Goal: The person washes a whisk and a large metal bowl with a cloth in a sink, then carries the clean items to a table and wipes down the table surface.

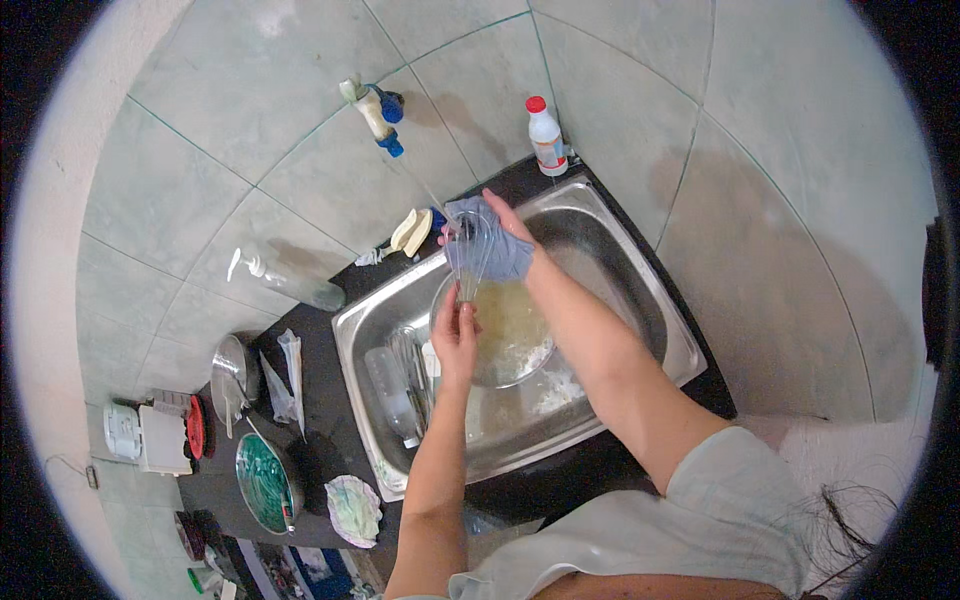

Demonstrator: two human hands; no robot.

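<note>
My left hand [459, 330] is closed on the handle end of a wire whisk [471, 232], whose loops point up towards the tap [371, 112]. Water runs from the tap onto the loops. My right hand [499, 232] holds a grey-blue cloth [510, 251] behind and against the loops. Below both hands, a large round bowl [517, 337] with cloudy yellowish liquid and white foam sits in the steel sink [652, 375]. A clear plastic bottle [391, 394] and metal utensils [412, 360] lie at the sink's left side.
A white bottle with a red cap [547, 139] stands at the back corner. Left of the sink are a pump bottle [300, 281], a brush [411, 231], piping bags [291, 375], a steel bowl [229, 367], a bowl with green mixture [262, 480] and a crumpled cloth [354, 510].
</note>
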